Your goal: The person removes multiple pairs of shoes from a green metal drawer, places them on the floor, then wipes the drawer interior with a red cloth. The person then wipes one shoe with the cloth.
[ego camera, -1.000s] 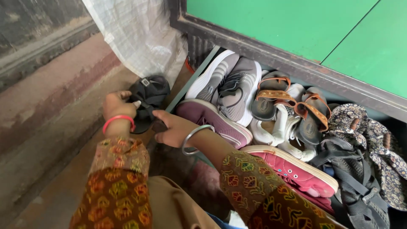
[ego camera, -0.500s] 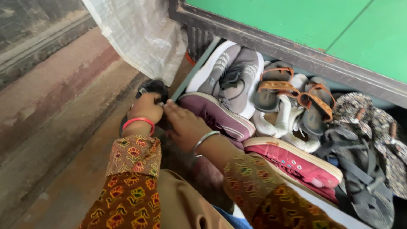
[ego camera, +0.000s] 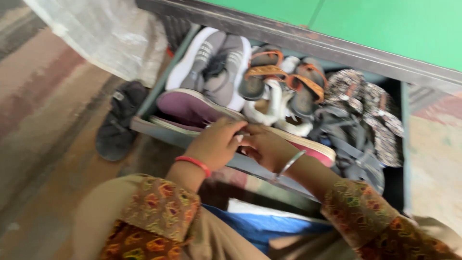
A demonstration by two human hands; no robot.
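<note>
my left hand and right hand meet fingertip to fingertip over the front of the drawer, fingers curled on the sole edge of the maroon shoe; i cannot tell how firmly they grip. just beyond my right hand lies a pink shoe. past my knuckles sit grey sneakers, white shoes and brown sandals. well left of my left hand, a black sandal lies on the floor.

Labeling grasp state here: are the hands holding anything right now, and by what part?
Cannot be told. Left hand and right hand meet over the maroon shoe and the pink shoe in the drawer; motion blur hides any grip.
</note>
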